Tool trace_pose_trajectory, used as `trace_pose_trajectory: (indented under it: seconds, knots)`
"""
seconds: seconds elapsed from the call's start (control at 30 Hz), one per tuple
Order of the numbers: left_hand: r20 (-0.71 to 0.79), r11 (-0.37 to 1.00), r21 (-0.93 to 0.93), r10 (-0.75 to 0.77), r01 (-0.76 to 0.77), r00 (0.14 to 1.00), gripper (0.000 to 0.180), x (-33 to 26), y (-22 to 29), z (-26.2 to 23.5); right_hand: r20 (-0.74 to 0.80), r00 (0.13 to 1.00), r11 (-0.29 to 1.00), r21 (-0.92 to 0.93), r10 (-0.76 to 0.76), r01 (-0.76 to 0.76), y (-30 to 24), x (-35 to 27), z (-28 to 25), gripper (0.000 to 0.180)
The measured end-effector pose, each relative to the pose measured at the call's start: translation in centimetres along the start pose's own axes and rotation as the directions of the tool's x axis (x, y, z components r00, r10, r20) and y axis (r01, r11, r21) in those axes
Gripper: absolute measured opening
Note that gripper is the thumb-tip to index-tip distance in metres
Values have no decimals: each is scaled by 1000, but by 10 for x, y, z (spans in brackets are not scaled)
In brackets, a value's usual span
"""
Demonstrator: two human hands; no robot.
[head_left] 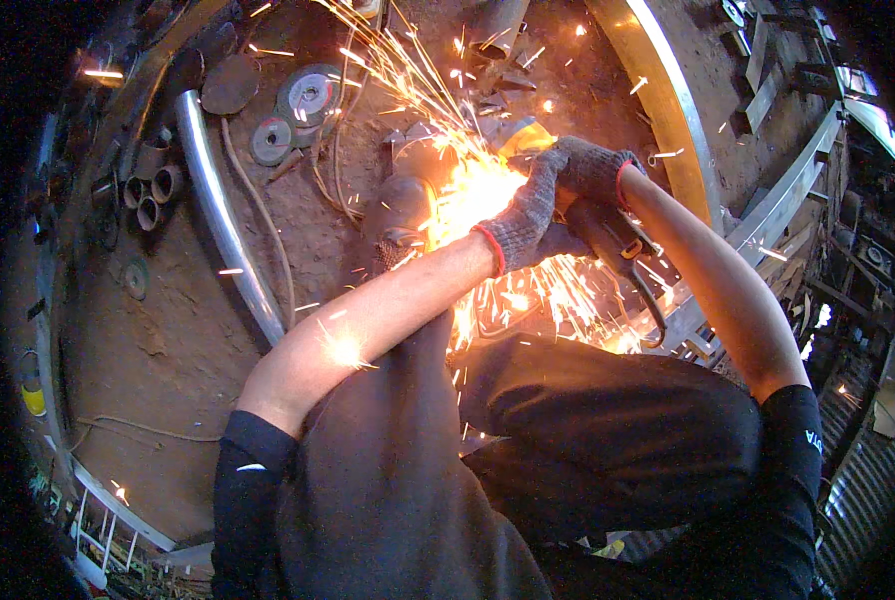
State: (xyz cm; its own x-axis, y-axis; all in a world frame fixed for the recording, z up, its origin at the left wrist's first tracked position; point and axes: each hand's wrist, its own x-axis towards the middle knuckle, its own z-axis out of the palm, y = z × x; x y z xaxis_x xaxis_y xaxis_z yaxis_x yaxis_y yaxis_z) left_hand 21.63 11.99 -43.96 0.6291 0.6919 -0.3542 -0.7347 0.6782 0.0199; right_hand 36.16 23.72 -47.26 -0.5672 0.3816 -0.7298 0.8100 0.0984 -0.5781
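Both my hands wear grey knitted gloves with red cuffs. My right hand [590, 168] is wrapped round an angle grinder [605, 232], whose dark body and cord end point back toward my right knee. Close beside it, my left hand [530, 210] is closed on the grinder's front part, near its yellow and silver head [524, 137]. A white-hot glare left of the gloves hides the disc and the piece it touches. Sparks [408, 75] fly up and away to the far left, and more spray down between my legs. My shoe [402, 215] is right beside the glare.
Left of me a shiny curved tube [220, 200] lies on the brown dirt floor, beside cables and short pipe pieces [150, 197]. Grinding discs [309, 93] lie farther off. A wide curved metal strip [668, 105] and a long metal beam [790, 190] are on the right.
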Motion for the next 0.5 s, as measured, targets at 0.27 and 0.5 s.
trace_pose_trajectory:
  seconds: [0.27,0.5]
  knots:
    - [-95,999,34,23,-20,995,53,10,-4,-6,60,998,985,-172,-17,28,7,12,-4,29]
    - [-55,996,-29,85,-87,995,52,4,0,0,54,993,984,-135,-107,113,-24,1,-14,28]
